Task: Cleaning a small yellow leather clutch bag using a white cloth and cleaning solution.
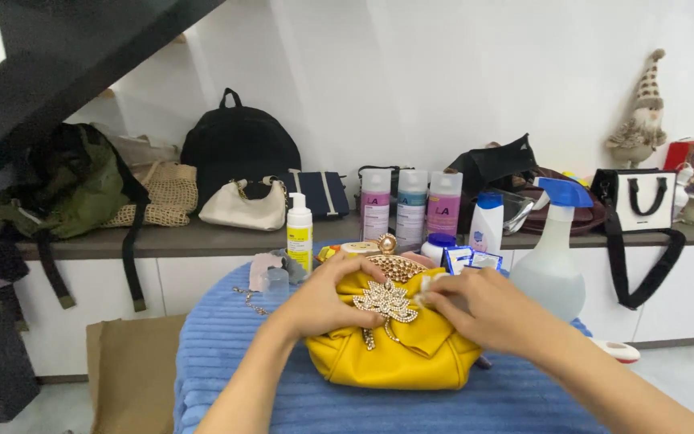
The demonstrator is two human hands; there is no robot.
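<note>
A yellow handbag (399, 358) with a jewelled flower ornament (385, 303) and a gold beaded clasp lies on a blue ribbed cloth (226, 354) over a round table. My left hand (327, 296) rests on the bag's upper left, fingers by the ornament. My right hand (475, 309) presses a small white pad against the bag's upper right, beside the ornament.
Behind the bag stand a white pump bottle (300, 233), a spray bottle (552, 257), small jars and a blue-white box. A grey shelf (202, 239) carries a black backpack (238, 149), a cream purse (244, 205), three tall bottles (410, 205), a tote and a gnome figure. A brown paper bag (130, 374) stands at the left.
</note>
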